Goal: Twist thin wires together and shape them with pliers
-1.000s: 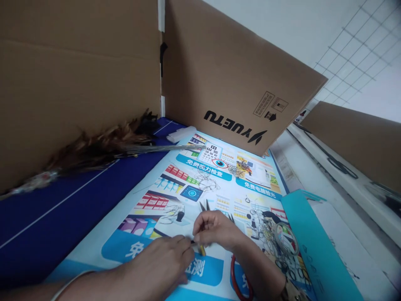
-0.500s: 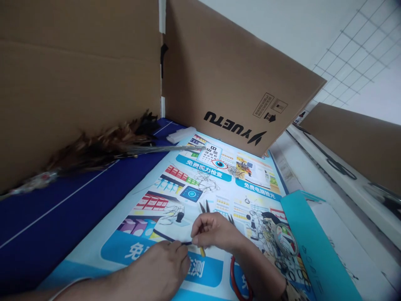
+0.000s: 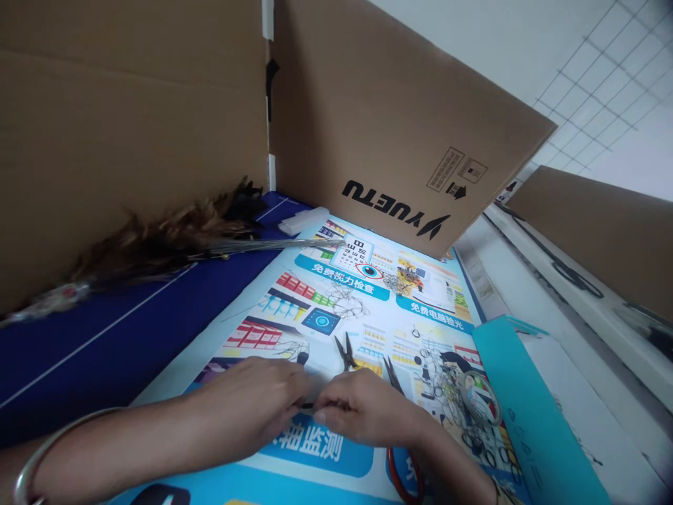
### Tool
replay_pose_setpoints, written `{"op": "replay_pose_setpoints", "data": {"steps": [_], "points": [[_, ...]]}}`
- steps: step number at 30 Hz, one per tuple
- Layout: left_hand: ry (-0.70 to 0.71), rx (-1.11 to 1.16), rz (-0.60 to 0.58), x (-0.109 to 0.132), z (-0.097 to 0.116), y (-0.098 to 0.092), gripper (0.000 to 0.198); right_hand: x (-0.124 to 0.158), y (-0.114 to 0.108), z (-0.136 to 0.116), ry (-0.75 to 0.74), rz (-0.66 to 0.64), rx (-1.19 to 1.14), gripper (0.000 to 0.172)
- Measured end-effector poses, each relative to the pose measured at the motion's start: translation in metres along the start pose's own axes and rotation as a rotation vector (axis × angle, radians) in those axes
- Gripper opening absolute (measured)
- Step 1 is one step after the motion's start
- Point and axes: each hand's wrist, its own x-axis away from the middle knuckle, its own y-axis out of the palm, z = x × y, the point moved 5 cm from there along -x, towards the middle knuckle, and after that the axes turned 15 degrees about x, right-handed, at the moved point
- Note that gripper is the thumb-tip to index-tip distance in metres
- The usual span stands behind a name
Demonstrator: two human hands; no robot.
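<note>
My left hand (image 3: pixel 278 396) and my right hand (image 3: pixel 362 407) are almost touching over the printed sheet (image 3: pixel 252 438). Both have their fingers pinched together. A short bit of a thin dark strip (image 3: pixel 308 405) shows in the gap between the fingertips; the fingers cover the rest of it. Just beyond my right hand lie pliers (image 3: pixel 345 352) with their jaws apart. A red-handled tool (image 3: pixel 393 374) points its dark tip past my right wrist, and its red loop shows below the forearm.
Tangled wires and small rings (image 3: pixel 449 393) lie to the right, with a round clear roll (image 3: pixel 481 398) and a teal box (image 3: pixel 536 414). Brown feathers (image 3: pixel 168 228) and a bundle of thin wires (image 3: pixel 273 245) lie at the left. Cardboard panels (image 3: pixel 368 105) stand behind.
My left hand has moved up and forward, its forearm now further into view. My right hand has shifted slightly down, uncovering more of the pliers. The dark strip stays between the hands.
</note>
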Motion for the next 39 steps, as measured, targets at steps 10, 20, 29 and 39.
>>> {"op": "replay_pose_setpoints", "data": {"steps": [10,20,29,39], "points": [[-0.028,0.004,0.001,-0.004,0.001,-0.001,0.027,0.001,-0.008,-0.004,0.162,0.090,0.087,0.018],[0.075,-0.195,0.082,-0.005,0.003,0.002,0.030,-0.002,-0.001,-0.010,0.152,0.145,0.415,0.020],[0.116,-0.358,0.101,-0.008,0.010,0.010,0.018,-0.004,0.018,-0.011,0.186,0.130,0.555,0.015],[0.150,-0.417,0.113,-0.005,0.010,0.017,0.025,-0.005,0.018,-0.014,0.191,0.093,0.562,0.014]]}}
